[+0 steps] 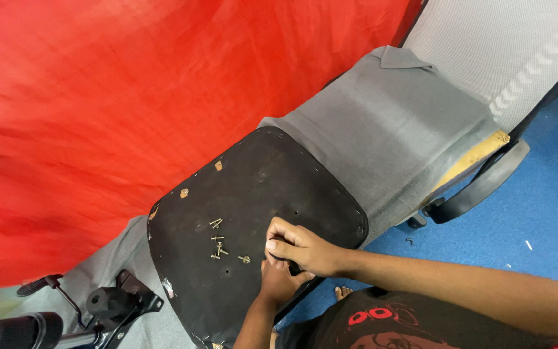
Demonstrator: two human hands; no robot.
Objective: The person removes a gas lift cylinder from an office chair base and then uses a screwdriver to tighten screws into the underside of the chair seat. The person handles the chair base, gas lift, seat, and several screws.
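Grip: both hands close together on one small dark part at the near edge of the black seat-base panel (pixel 253 220); the right hand (pixel 301 247) pinches it from above with thumb and bent fingers, the left hand (pixel 278 279) comes up from below, fingers curled under it. What exactly the part is cannot be told, as the hands hide most of it.
Why held so: one hand seems to steady from beneath while the other works from the top.
Screws (pixel 221 245): a loose cluster of small metal fasteners lies on the panel just left of the grip, within easy reach and flat enough not to roll off.
Panel: turned underside up, resting tilted across a grey chair seat (pixel 382 136), scuffed, with small holes showing beyond the hands.
Beyond the grip: grey mesh chair back (pixel 511 45) and a black armrest (pixel 479 184) up to the right.
Lower left of the grip: black chair mechanism with levers (pixel 108 304).
Surface and room: blue floor (pixel 537 213) to the right; red cloth (pixel 130 97) fills the far left.
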